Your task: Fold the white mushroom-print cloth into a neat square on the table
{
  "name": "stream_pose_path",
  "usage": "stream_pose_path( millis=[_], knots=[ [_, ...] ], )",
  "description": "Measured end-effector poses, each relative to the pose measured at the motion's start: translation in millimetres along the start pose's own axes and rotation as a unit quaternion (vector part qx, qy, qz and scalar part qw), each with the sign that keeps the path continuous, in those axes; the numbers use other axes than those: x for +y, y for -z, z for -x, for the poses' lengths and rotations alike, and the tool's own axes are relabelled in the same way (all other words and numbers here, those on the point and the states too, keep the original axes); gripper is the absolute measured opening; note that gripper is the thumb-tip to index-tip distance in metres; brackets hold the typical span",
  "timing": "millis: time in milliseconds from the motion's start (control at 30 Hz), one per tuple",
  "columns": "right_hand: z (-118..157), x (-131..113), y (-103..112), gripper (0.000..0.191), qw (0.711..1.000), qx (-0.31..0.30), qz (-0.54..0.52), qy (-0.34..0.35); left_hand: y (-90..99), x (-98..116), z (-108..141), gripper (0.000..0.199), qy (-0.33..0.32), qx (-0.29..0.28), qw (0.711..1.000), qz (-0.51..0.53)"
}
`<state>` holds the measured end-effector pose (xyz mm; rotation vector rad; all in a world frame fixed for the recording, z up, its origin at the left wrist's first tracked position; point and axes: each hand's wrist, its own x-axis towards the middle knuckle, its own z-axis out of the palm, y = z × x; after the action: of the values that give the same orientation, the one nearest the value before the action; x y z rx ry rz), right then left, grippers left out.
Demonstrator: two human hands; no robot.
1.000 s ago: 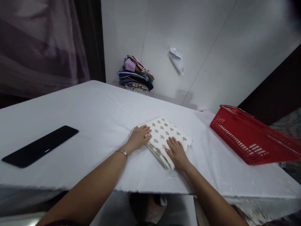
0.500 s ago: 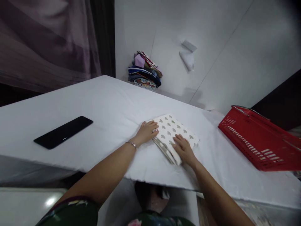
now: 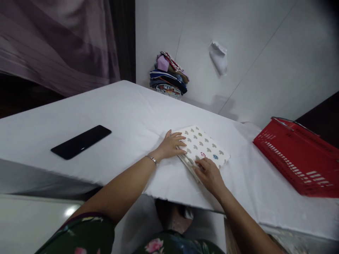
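Right hand (image 3: 210, 175) has curled at edge of cloth (image 3: 202, 144), grip unclear | left hand (image 3: 171, 145) spread | basket (image 3: 302, 158) well apart

My view shows a white cloth-covered table (image 3: 127, 113). It bears a flat black rectangular slab (image 3: 82, 141), left; a red perforated plastic basket (image 3: 304, 153), right; folded white mushroom-print fabric (image 3: 203, 142), between.

Beyond the left hand (image 3: 172, 145), a pale wall (image 3: 243, 42) with thin seams rises behind the white-covered tabletop (image 3: 119, 109). A mauve curtain (image 3: 60, 38) hangs farther to that hand's left, beside a dark vertical strip (image 3: 124, 42). Soft shadows fall on the wall; the light is dim.
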<state>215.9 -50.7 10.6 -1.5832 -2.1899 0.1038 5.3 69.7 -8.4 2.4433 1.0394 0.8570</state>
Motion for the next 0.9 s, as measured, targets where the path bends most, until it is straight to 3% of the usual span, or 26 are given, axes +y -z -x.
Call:
stream_pose_path(
  millis=[200,300,633,900],
  knots=[
    [-2,-2,1,0.019,1.000,-0.007,0.001,-0.002,5.4,5,1,0.021,-0.040,-0.036,0.999,-0.004],
    [-1,-5,1,0.020,1.000,0.002,0.004,0.009,4.6,7,2,0.028,-0.048,-0.046,0.998,-0.019],
    [0,-7,-3,0.022,0.998,-0.001,0.047,0.037,-2.0,6,1,0.025,-0.070,0.011,0.997,-0.018],
    [3,-12,-8,0.016,0.991,-0.025,0.117,0.064,-0.7,4,1,0.025,-0.074,0.001,0.997,-0.019]
  ],
)
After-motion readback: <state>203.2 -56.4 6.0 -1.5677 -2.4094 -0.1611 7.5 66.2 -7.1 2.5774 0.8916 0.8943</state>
